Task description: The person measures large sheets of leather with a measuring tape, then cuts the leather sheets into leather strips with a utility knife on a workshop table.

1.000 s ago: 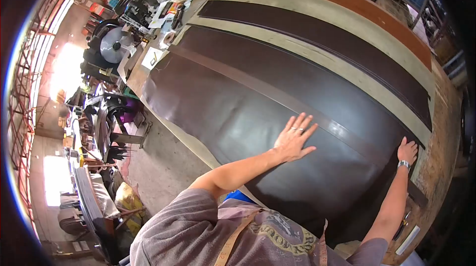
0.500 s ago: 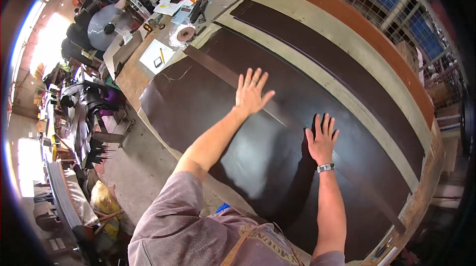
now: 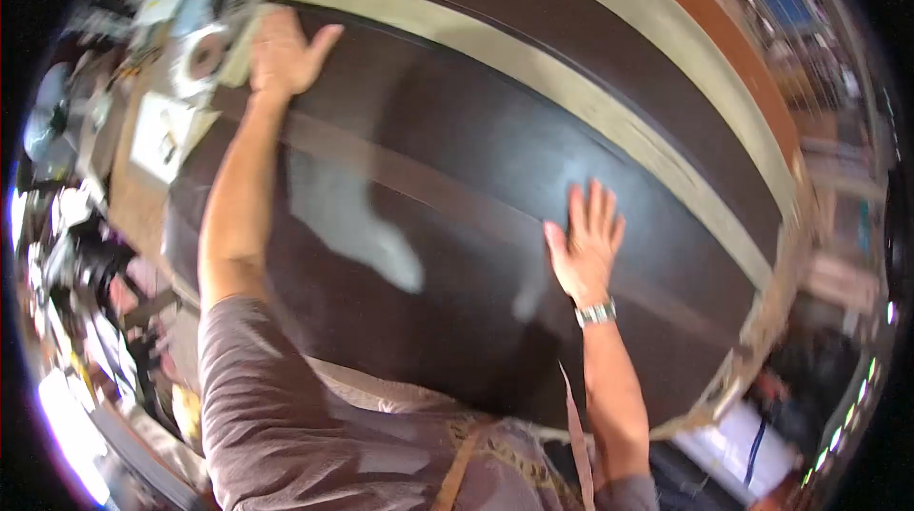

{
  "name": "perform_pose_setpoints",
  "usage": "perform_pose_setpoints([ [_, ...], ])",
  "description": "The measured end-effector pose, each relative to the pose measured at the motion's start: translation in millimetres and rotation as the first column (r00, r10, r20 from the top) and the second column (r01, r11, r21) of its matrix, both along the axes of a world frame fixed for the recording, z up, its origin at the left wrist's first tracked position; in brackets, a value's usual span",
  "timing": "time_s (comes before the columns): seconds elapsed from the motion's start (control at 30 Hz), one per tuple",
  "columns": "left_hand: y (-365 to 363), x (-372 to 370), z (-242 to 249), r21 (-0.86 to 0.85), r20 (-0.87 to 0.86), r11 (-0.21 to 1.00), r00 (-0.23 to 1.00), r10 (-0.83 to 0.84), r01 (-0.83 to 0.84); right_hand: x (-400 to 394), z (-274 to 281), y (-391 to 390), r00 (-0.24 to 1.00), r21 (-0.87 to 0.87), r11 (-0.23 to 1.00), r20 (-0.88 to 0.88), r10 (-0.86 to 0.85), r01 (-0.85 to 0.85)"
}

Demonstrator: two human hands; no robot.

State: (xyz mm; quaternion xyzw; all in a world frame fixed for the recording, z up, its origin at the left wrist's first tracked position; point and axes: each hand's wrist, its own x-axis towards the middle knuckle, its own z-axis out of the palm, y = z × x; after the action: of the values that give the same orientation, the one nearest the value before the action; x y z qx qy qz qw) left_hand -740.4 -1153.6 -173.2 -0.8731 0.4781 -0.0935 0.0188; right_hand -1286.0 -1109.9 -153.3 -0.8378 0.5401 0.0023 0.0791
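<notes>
A large dark brown sheet that looks like leather [image 3: 457, 330] covers the table in front of me. Across it, from upper left to lower right, runs a long, thin brown strip, perhaps a straightedge [image 3: 400, 176]. My left hand [image 3: 284, 56] reaches to the sheet's far left end, palm down with fingers stretched; motion blurs it a little. Flat over the strip's middle, fingers spread, rests my right hand [image 3: 587, 245], with a metal watch [image 3: 596, 312] on its wrist. Neither hand grips anything.
Beyond the sheet lie a pale surface [image 3: 609, 107], another dark brown piece [image 3: 590, 45] and an orange-brown piece [image 3: 733, 45]. A roll of tape or cord [image 3: 206, 54] and a white paper [image 3: 160, 135] sit at the left. Wire mesh stands at the far right.
My left hand has slid from the middle of the strip to the far left end of the sheet. My right hand stays flat near the strip's middle. The view has turned and shifted.
</notes>
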Motion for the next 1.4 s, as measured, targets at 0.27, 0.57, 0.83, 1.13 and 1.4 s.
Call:
perform_pose_setpoints([
  [0.27,17.4,-76.7,6.7,-0.032,0.048,0.997,0.996,-0.070,0.071,-9.2,0.4,18.0,0.977,-0.026,0.997,0.204,-0.065,0.071],
  [0.57,118.2,-430.2,28.4,-0.301,-0.307,0.608,0.529,-0.791,0.735,-176.5,4.2,220.9,0.927,0.007,0.938,0.147,-0.345,0.347],
  [0.83,109.7,-452.3,31.6,-0.279,-0.292,0.590,0.518,-0.804,0.758,-183.3,0.7,219.3,0.927,-0.066,0.929,0.128,-0.353,0.363],
  [1.13,101.7,-475.8,33.0,-0.257,-0.321,0.658,0.579,-0.749,0.708,-175.6,4.9,201.4,0.959,-0.102,0.961,0.155,-0.238,0.255],
  [1.4,104.1,-476.8,27.0,-0.328,-0.208,0.614,0.579,-0.788,0.718,-232.3,21.8,204.3,0.861,0.140,0.944,0.388,-0.329,0.298],
])
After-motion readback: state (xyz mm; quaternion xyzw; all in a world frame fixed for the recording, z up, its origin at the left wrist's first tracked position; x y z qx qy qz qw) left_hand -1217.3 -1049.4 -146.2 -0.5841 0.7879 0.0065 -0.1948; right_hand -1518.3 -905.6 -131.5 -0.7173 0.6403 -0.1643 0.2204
